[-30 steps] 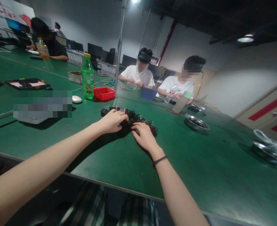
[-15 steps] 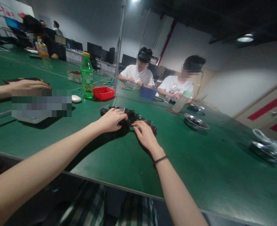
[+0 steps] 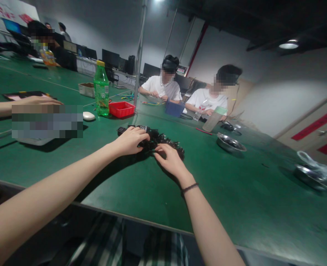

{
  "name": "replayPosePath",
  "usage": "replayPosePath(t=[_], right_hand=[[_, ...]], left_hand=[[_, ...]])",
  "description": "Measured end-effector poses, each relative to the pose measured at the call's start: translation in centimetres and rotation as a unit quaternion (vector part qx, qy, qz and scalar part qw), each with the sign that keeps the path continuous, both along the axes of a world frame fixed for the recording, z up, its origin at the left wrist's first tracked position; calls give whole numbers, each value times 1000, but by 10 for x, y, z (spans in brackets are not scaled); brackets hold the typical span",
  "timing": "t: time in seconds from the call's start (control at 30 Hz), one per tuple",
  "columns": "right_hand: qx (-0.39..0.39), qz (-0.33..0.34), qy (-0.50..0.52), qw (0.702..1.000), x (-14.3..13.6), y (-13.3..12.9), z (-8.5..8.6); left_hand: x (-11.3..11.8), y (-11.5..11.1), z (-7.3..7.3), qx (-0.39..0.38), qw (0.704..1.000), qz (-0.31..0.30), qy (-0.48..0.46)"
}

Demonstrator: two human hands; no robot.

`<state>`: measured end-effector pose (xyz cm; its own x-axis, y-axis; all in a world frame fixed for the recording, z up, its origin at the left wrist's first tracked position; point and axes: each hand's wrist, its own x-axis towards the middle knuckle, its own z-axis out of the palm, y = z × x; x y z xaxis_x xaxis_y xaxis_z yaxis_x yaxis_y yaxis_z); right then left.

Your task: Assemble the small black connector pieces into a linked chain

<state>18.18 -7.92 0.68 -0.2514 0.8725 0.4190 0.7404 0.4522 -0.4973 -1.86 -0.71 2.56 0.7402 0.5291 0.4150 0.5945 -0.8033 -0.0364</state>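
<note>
On the green table in front of me lies a heap of small black parts [image 3: 170,141], too small and dark to name. A black case-like piece with a grey top [image 3: 143,128] sits at its left end. My left hand [image 3: 131,141] rests over that end, its fingers curled round something black that they hide. My right hand [image 3: 169,158] is at the near side of the heap, thumb and fingertips bent together close to the left fingers. What it pinches is hidden. A dark band circles the right wrist.
A red tray [image 3: 121,109], a green bottle [image 3: 101,90] and a white mouse [image 3: 88,116] stand beyond my left hand. To the right are a metal bowl [image 3: 231,143] and a metal dish [image 3: 313,177]. Another person's hand [image 3: 37,101] lies at left; two people sit opposite.
My right hand's fingertips have shifted slightly left and its thumb has dropped a little nearer to me. My left hand stays almost in place. The view has moved very slightly.
</note>
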Motion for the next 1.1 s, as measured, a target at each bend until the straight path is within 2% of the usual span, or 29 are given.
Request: replayPosePath(t=[0.87, 1.1], right_hand=[[-4, -19, -35, 999, 3, 2, -2], [-12, -20, -25, 999, 3, 1, 0]], left_hand=[[0, 0, 1, -4, 1000, 6, 5], [1, 1, -2, -10, 1000, -8, -2]])
